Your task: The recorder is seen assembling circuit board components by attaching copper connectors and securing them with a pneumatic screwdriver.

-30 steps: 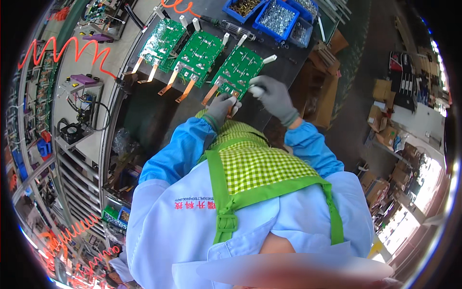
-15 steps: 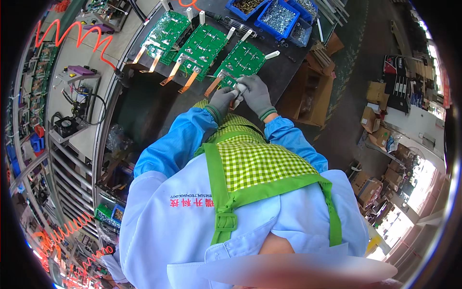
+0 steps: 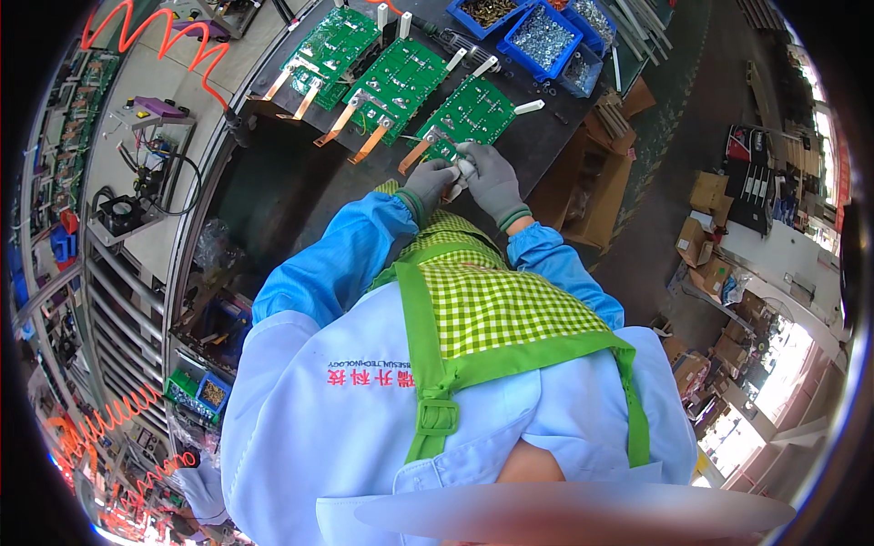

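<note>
My left hand [image 3: 430, 185] and my right hand [image 3: 492, 178], both in grey gloves with white fingertips, meet just off the near edge of the rightmost green circuit board [image 3: 473, 109]. Their fingers are pinched together; whatever is between them is too small and covered to make out. This board has a copper strip [image 3: 414, 156] sticking out at its near left corner and white posts [image 3: 530, 107] at its far corners. To its left lie a middle circuit board [image 3: 401, 77] with two copper strips and another circuit board [image 3: 332, 45] at the far left.
Blue bins [image 3: 541, 41] of small metal fasteners stand at the back of the dark table [image 3: 557, 109]. A dark tool [image 3: 462, 45] lies behind the boards. An open cardboard box [image 3: 583, 196] sits right of the table. An orange coiled hose [image 3: 196, 45] hangs at the left.
The whole view has shifted slightly, so the boards and bins appear farther right and a bit higher. Both hands stay together by the rightmost board, with only small finger movement.
</note>
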`<control>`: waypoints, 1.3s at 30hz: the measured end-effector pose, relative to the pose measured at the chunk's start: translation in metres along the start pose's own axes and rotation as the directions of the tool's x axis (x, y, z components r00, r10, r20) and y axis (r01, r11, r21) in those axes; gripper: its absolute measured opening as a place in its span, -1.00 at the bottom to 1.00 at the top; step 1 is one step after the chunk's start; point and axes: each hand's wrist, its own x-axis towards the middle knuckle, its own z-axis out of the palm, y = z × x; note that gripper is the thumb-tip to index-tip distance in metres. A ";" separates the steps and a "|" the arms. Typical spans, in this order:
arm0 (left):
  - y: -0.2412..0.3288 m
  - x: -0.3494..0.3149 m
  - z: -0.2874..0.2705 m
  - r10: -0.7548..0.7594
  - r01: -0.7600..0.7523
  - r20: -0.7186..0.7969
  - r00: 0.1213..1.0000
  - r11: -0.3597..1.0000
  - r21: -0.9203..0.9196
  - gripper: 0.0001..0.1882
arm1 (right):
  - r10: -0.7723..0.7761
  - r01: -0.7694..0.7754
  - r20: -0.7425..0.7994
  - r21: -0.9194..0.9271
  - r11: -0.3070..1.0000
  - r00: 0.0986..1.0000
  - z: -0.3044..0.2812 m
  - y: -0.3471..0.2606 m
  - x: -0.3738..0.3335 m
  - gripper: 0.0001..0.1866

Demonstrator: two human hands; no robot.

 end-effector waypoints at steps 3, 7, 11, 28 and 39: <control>0.000 0.003 -0.001 -0.012 0.012 -0.005 1.000 1.000 -0.013 -0.78 | -0.022 0.022 0.009 -0.006 1.000 1.000 0.001 0.007 0.001 -0.81; -0.001 0.010 -0.010 -0.002 0.002 0.019 1.000 1.000 0.027 -0.78 | -0.053 0.056 0.056 -0.060 0.997 0.997 0.001 0.007 0.003 -0.81; -0.003 0.006 -0.005 -0.006 0.006 0.016 1.000 1.000 0.019 -0.82 | -0.087 0.090 0.054 -0.060 0.994 0.995 -0.002 0.005 -0.003 -0.81; -0.006 0.004 -0.009 0.060 -0.061 0.026 0.998 0.997 0.046 -0.84 | 0.159 -0.157 -0.103 0.027 0.987 0.982 0.015 -0.005 -0.004 -0.82; -0.010 0.018 -0.020 0.083 -0.105 0.226 0.971 0.990 0.091 -0.80 | 0.040 -0.040 -0.008 -0.005 0.999 0.999 0.006 0.005 -0.006 -0.75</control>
